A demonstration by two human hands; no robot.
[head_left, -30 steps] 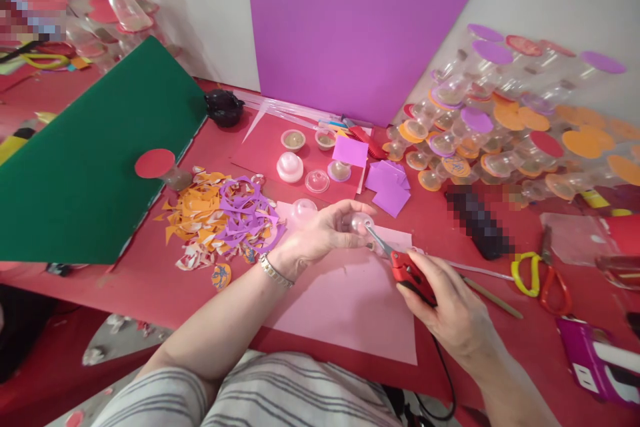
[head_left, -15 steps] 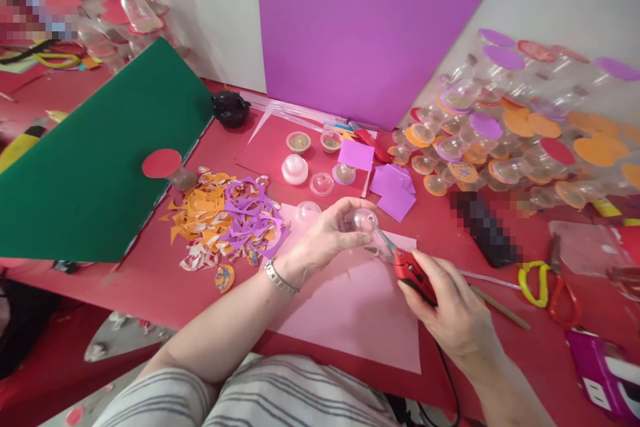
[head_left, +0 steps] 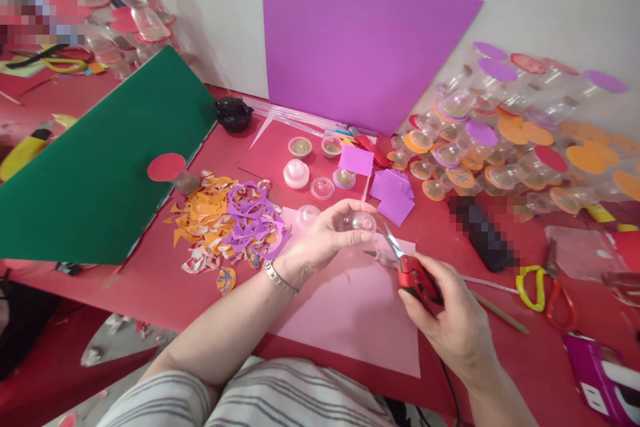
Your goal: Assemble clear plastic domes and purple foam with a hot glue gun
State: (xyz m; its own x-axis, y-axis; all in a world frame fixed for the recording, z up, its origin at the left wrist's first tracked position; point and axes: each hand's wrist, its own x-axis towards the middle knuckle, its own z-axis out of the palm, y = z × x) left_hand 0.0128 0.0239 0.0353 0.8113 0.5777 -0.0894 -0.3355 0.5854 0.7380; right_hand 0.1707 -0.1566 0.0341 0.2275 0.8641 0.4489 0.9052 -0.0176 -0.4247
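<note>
While the red counter [head_left: 170, 290] spreads beneath the left hand [head_left: 334, 230] and right hand [head_left: 453, 310], a pink paper sheet [head_left: 350, 320] lies below them. Wrapped around red-handled snips [head_left: 410, 272], the right hand keeps parted blades [head_left: 395, 247] just beside the left, which is curled around a clear plastic dome [head_left: 362, 221].

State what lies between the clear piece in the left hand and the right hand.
In the head view, the metal blades of the red snips, gripped by the right hand, lie between it and the clear piece.
</note>
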